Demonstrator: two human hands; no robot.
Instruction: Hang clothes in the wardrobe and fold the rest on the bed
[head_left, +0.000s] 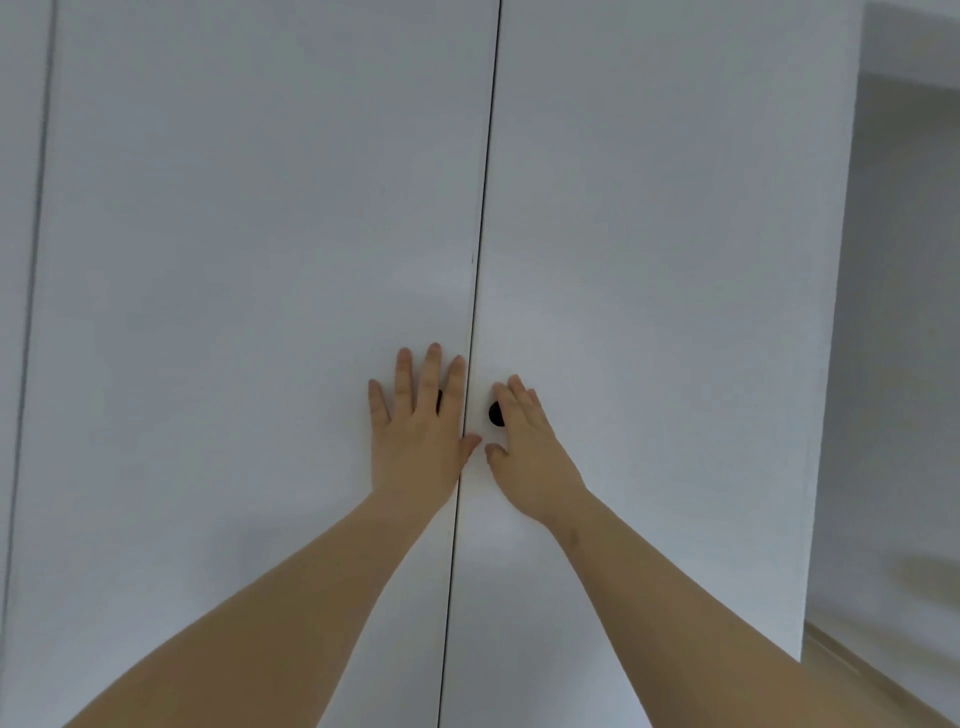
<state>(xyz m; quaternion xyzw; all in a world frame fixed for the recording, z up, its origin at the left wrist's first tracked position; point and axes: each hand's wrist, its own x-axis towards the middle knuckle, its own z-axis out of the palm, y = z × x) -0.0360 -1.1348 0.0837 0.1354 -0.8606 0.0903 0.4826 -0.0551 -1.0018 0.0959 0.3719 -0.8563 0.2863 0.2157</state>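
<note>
- While the wardrobe doors (260, 260) sit closed, left hand (415, 436) lies flat on one and right hand (530, 452) rests loose-fingered beside the black knob (495, 414), gripping nothing.
- No clothes visible, so progress? Can't tell tbh.

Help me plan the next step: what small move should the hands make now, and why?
Probably curl the fingers of the right hand round the dark knob beside them and pull. Both wardrobe doors are shut, seam closed, and both hands rest open on them, the left hand over the other knob.

Likely home bedroom: tall white wardrobe doors (260, 312), small dark knobs (496, 414).
</note>
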